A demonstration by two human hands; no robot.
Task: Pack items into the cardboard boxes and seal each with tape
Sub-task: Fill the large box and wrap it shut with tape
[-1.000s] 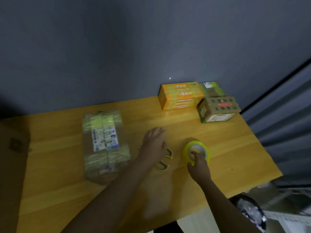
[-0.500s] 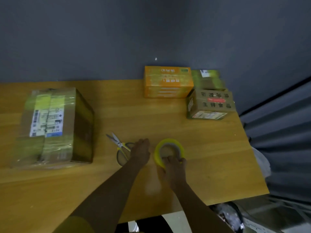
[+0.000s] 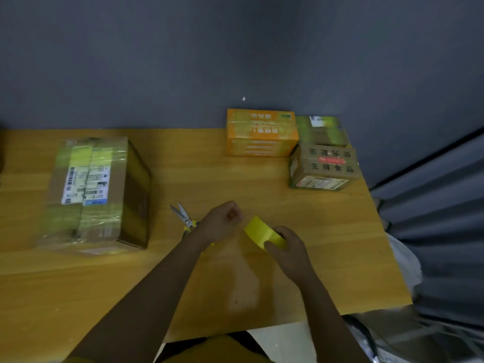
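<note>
A person's right hand (image 3: 286,248) now grips a yellow roll of tape (image 3: 262,235), lifted off the wooden table (image 3: 262,187) where it lay flat half a second ago. The left hand (image 3: 222,222) has left the scissors (image 3: 184,218) and is curled at the roll's edge, probably pinching the loose tape end, though blur hides it. A large taped box (image 3: 97,192) sits well to the left; three smaller boxes (image 3: 262,133) stand at the far right. Sealing seems about to start.
</note>
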